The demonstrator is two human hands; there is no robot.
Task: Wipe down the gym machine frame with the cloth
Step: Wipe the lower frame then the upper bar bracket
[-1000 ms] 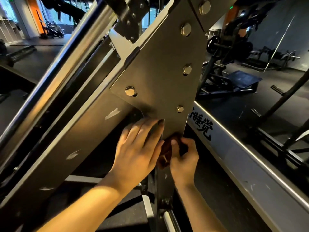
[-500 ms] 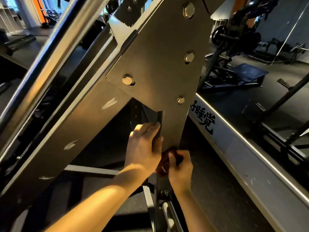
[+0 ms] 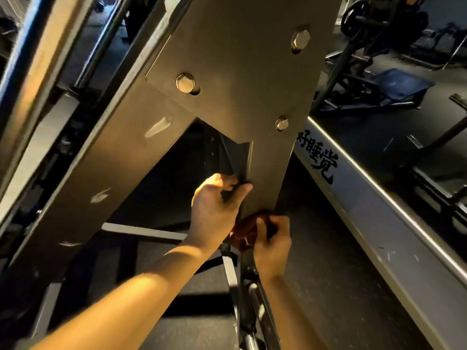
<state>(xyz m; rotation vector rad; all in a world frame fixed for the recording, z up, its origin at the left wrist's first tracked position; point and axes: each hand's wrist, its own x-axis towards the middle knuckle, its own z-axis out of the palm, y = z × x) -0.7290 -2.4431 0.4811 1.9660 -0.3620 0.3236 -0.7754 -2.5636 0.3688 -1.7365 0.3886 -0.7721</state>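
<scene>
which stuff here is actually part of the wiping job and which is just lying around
In the job: machine frame, cloth, left hand gripping the frame edge, right hand pinching the cloth.
Just about: far machine, blue pad.

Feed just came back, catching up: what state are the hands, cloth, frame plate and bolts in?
left hand: grips the frame plate's edge, fingers curled round it.
right hand: holds the cloth against the plate's lower end.
cloth: bunched, pressed on the metal.
frame plate: fixed, three bolts in place.
slanted beam: paint chipped in spots.
</scene>
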